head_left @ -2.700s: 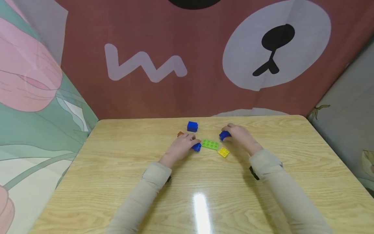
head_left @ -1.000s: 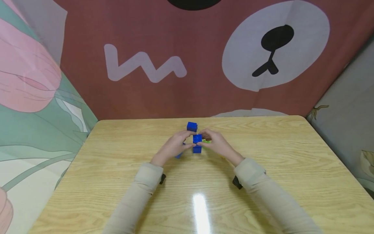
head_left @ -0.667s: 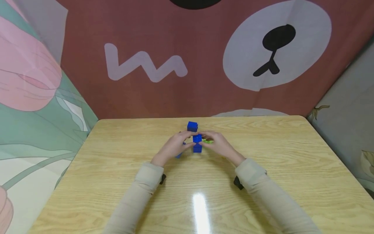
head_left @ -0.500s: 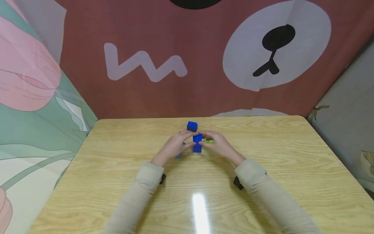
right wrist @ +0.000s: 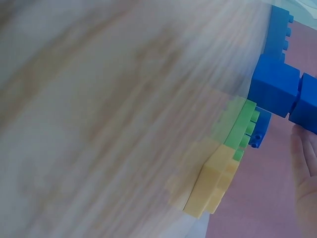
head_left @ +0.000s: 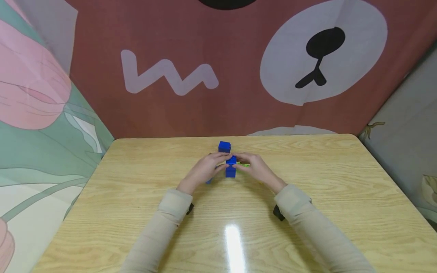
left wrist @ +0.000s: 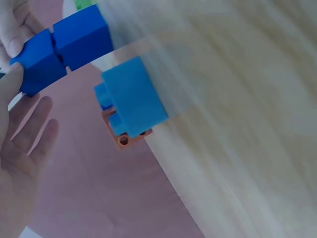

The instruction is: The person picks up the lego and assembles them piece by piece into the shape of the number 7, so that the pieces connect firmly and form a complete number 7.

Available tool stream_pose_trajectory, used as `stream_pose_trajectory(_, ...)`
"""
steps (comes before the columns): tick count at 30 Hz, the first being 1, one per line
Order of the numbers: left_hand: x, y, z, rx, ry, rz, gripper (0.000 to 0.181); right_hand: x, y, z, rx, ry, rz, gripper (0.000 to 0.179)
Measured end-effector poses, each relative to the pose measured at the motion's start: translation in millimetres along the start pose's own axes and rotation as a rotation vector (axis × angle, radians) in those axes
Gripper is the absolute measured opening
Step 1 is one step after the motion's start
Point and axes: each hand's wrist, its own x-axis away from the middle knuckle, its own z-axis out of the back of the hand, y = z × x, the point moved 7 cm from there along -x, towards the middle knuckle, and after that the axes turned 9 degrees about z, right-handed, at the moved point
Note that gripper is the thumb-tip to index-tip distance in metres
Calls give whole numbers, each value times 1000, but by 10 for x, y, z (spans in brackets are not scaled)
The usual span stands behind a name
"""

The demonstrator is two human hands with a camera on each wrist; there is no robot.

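Two blue building bricks stand one on the other at the middle of the table, with a thin gap between them in both wrist views. My left hand (head_left: 202, 168) pinches the upper blue brick (left wrist: 37, 62) between thumb and fingers. From the other side my right hand (head_left: 257, 170) grips that same brick, its thumb near the left one. Below is the lower blue brick (right wrist: 274, 85), standing on the table. Another blue brick (left wrist: 133, 94) lies on its side beside my left hand, with an orange brick (left wrist: 119, 139) behind it.
A green brick (right wrist: 240, 121) and a yellow brick (right wrist: 210, 178) lie by my right hand, mostly covered by it in the head view. Farther back sits one more blue brick (head_left: 224, 146). The wooden table (head_left: 136, 163) ends at a bear-print cloth (head_left: 239, 106).
My right hand has brought its blue brick left from the right side, onto another blue brick. My left hand has joined it there. Over the last second the hands hardly move.
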Motion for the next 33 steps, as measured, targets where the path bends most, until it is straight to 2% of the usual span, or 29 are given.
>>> stream_pose_trajectory(4, 34, 59, 12, -136, 111, -114, 38, 3, -20, -1, 66, -10, 18, 44)
stream_pose_trajectory(8, 67, 92, 27, -198, 198, -168, 38, 18, -111, 4, 275, -29, 87, 46)
stream_pose_trajectory(11, 66, 97, 23, -198, 212, -176, 37, 46, -191, -4, 454, -33, 153, 47)
stream_pose_trajectory(16, 65, 112, 14, -208, 236, -189, 36, 82, -298, -43, 716, 0, 311, 47)
stream_pose_trajectory(20, 74, 132, 15, -243, 271, -215, 36, 88, -346, -68, 817, 26, 385, 48)
stream_pose_trajectory(22, 68, 145, 6, -256, 280, -222, 36, 92, -352, -55, 816, 19, 375, 47)
stream_pose_trajectory(24, 65, 145, -3, -275, 280, -216, 37, 91, -339, -38, 759, -8, 328, 47)
stream_pose_trajectory(31, 54, 145, 49, -335, 248, -212, 38, 33, -189, 8, 377, -80, 45, 47)
stream_pose_trajectory(33, 29, 136, 73, -290, 216, -206, 36, 6, -144, 6, 283, -84, -1, 47)
